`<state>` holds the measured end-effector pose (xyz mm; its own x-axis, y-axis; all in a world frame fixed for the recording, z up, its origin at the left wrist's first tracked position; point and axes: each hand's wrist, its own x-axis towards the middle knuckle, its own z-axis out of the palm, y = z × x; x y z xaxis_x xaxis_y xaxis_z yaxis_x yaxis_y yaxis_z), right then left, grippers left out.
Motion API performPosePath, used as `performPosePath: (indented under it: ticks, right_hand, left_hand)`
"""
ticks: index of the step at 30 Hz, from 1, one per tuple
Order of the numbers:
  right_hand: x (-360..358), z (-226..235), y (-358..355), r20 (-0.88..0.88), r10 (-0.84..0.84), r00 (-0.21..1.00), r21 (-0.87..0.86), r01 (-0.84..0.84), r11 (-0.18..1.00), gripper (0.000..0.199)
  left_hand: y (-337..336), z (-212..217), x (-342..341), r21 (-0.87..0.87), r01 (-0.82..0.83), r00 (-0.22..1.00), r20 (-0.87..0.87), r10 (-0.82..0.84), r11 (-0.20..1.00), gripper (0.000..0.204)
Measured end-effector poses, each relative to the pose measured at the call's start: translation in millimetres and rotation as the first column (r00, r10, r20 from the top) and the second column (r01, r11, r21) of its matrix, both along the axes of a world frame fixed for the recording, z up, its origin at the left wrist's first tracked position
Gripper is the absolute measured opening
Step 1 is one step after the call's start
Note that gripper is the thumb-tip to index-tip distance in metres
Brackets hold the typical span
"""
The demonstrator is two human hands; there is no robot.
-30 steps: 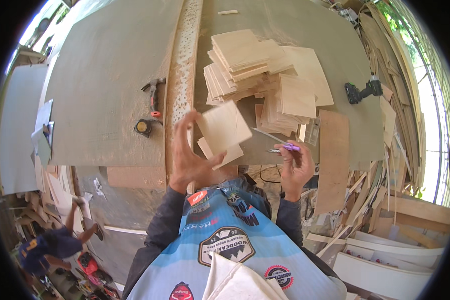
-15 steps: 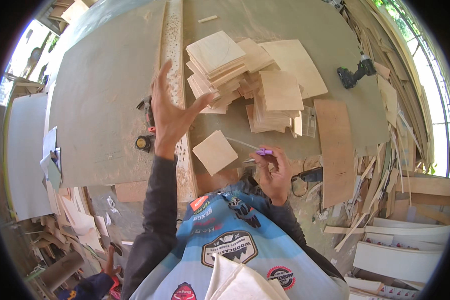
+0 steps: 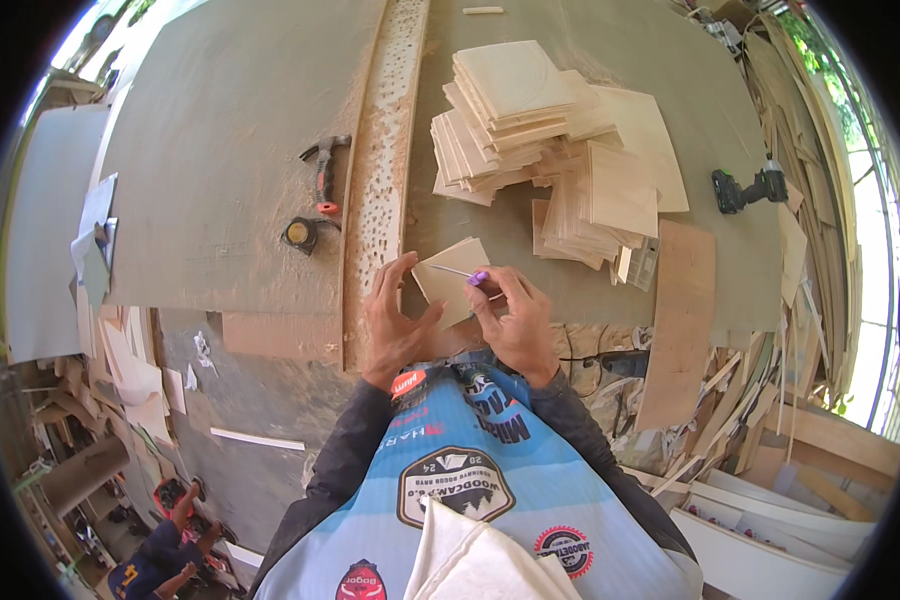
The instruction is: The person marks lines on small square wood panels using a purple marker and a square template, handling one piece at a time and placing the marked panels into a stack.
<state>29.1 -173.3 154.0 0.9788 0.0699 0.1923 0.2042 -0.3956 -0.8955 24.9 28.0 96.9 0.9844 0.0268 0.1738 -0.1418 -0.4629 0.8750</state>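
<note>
Now you are marking the small plywood square (image 3: 453, 280), left hand (image 3: 398, 322) steadying it, right hand (image 3: 515, 320) pinching the purple-capped pencil (image 3: 460, 273), with the stack (image 3: 515, 115) at twelve o'clock.

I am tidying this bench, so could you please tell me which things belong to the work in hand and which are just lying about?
In use:
small plywood square, steadied by the left hand
purple-ended pen, held in the right hand
stacked plywood squares

Lying about:
hammer
tape measure
cordless drill
</note>
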Motion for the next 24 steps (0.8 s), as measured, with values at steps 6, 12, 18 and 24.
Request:
performPosePath:
  ticks: [6,12,18,24]
  right_hand:
    - [4.8,-2.6,13.6,-0.006,0.081,0.997,-0.038,-0.081,0.996,0.021]
    - [5.1,-10.3,15.3,0.016,0.074,0.997,-0.072,-0.073,0.995,0.019]
    - [6.6,-10.5,16.1,-0.008,0.066,0.998,-0.076,-0.067,0.995,0.019]
    - [5.8,-12.5,16.9,0.013,0.082,0.997,-0.079,-0.081,0.994,0.019]
  left_hand:
    - [0.5,-4.0,1.5,0.0,-0.014,1.0,0.004,0.014,1.0,0.076]
    - [0.6,-5.1,3.2,-0.01,-0.009,1.0,0.023,0.01,1.0,0.074]
    - [1.4,-6.0,4.1,-0.019,-0.005,1.0,0.027,0.006,1.0,0.075]
    - [1.4,-5.1,3.9,-0.01,-0.005,0.999,0.032,0.005,1.0,0.074]
